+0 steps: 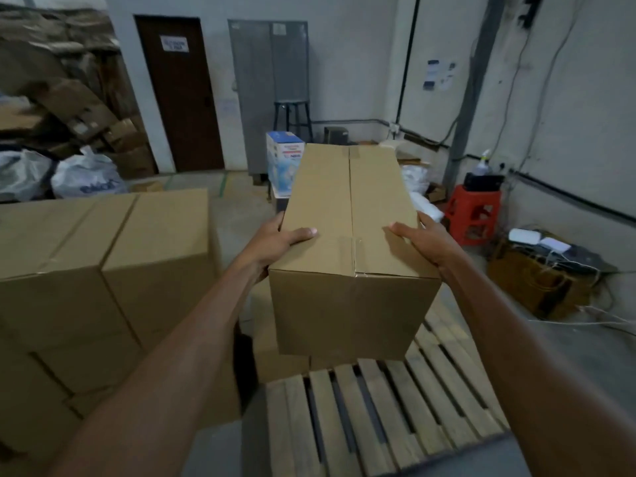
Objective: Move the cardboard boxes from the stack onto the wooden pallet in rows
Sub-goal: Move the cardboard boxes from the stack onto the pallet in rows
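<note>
I hold a long taped cardboard box (351, 235) out in front of me, lifted above the wooden pallet (385, 418). My left hand (282, 241) grips its left side with the thumb on the top face. My right hand (425, 241) grips the right side the same way. To my left stands the stack of cardboard boxes (103, 280), several high. Below the held box, another cardboard box (285, 363) rests on the pallet's far part, mostly hidden.
A red plastic stool (473, 215) and a low box with cables (540, 284) stand at the right wall. A blue-and-white carton (284, 163), a black stool (292, 115) and a grey cabinet (268, 91) are behind. White bags (86, 177) and piled cartons lie far left.
</note>
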Tool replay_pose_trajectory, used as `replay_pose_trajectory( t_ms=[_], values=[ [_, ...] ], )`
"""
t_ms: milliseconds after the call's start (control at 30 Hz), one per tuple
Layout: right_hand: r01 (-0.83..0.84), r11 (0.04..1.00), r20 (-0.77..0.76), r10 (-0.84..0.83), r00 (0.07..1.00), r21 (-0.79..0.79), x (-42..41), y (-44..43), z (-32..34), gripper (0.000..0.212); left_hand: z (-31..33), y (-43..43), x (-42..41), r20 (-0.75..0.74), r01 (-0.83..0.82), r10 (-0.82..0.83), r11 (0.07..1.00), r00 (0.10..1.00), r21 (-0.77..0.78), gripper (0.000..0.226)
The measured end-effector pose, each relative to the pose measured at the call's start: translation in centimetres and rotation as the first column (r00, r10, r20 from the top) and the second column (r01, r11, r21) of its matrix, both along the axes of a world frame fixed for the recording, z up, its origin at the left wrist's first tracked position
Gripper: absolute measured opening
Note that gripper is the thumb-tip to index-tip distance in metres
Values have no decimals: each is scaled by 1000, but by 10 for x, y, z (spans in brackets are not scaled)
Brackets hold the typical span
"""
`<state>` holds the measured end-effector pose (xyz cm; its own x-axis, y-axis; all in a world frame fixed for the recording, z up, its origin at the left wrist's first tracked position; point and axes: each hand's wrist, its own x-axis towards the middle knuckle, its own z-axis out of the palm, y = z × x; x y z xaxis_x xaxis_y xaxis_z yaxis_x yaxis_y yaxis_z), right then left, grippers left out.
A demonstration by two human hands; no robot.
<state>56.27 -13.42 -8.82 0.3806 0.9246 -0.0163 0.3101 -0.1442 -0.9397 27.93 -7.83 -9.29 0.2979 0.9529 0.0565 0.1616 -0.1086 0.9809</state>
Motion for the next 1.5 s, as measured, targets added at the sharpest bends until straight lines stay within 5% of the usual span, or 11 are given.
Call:
replay_pose_trajectory(
  t_ms=[267,433,567,800,1033,1200,1367,1500],
  values=[
    [62,995,50,-58,997,-79,159,1,-23,54,-35,17,164,19,71,-70,993,997,-94,50],
    [67,993,36,-64,997,-95,213,39,-50,30,-71,53,219,2,44,-44,991,999,-124,68],
    [49,988,-17,-52,999,-148,246,89,-84,30,-110,98,252,-10,15,-17,986,1000,-168,69],
    [-20,936,-59,0,998,-350,314,183,-160,46,-194,178,318,-32,-29,20,943,999,-330,75],
    [-89,840,-76,58,995,-535,364,236,-241,85,-273,216,367,-49,-56,37,880,998,-471,73],
    [-138,835,-86,109,990,-533,399,287,-293,78,-330,250,401,-68,-105,81,839,994,-533,82],
    [-218,836,-122,181,976,-503,429,350,-385,97,-422,300,429,-74,-174,159,842,985,-511,72],
    [-268,848,-134,231,964,-457,446,405,-476,99,-514,345,442,-94,-213,191,861,977,-461,92]
  ],
)
